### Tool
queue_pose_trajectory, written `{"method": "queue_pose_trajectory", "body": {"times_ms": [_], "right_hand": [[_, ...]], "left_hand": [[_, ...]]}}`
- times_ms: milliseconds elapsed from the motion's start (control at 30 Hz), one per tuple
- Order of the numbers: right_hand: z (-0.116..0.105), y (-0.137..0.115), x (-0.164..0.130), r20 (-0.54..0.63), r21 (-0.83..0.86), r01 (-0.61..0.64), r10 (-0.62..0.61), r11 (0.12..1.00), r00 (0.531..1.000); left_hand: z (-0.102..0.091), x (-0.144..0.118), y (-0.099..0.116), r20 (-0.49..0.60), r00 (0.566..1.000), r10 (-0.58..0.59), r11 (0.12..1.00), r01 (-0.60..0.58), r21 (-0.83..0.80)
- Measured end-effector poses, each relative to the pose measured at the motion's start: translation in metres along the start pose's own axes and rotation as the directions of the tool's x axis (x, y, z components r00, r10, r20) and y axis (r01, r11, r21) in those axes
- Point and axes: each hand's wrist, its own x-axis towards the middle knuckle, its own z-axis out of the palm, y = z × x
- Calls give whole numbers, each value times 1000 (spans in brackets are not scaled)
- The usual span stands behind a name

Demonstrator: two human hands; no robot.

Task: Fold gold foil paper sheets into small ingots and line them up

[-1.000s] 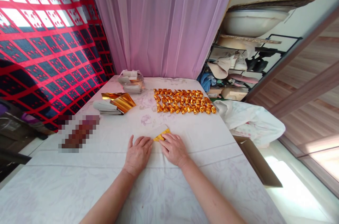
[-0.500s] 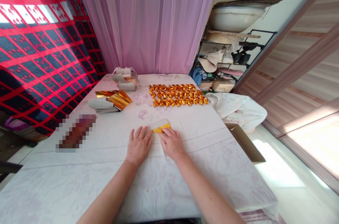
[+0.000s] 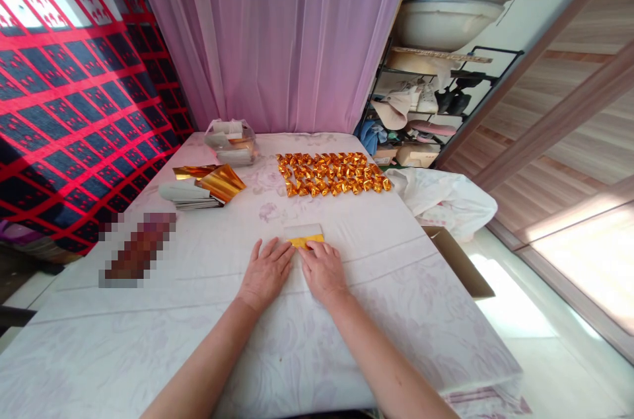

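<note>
Two bare hands lie flat, palms down and side by side, on the white flower-printed cloth that covers the table, near the middle of it. The left hand and the right hand both have their fingers stretched out and pressed onto the near edge of a small folded sheet of paper, gold on one face and pale on the other; neither hand is closed around it. Rows of small folded gold foil pieces lie farther back, toward the table's far edge. A stack of flat gold-and-white paper sheets sits toward the left edge, and a clear plastic bag with packets inside sits at the far left corner. Crumpled white cloth lies off the right edge.
</note>
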Motion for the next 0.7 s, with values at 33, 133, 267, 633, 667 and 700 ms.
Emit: {"method": "queue_pose_trajectory", "body": {"times_ms": [33,133,267,633,667,700], "right_hand": [[0,0,-1,-6,5,4,-4,1000,1000],[1,1,-3,-6,28,20,-20,999,1000],[-2,3,-6,-6,62,46,-46,997,999],[-13,10,-5,44,184,69,-78,980,996],[-15,16,-3,49,212,84,-97,974,994],[-17,22,-1,51,227,85,-99,970,994]], "left_hand": [[0,0,0,5,1000,0,1000,0,-1],[-1,0,1,23,1000,-2,1000,2,-3],[-4,-1,1,56,998,-6,1000,6,-5],[-8,9,18,57,998,-25,999,27,-35],[-9,10,19,58,998,-34,999,36,-34],[-9,11,20,61,997,-42,998,45,-36]]}}
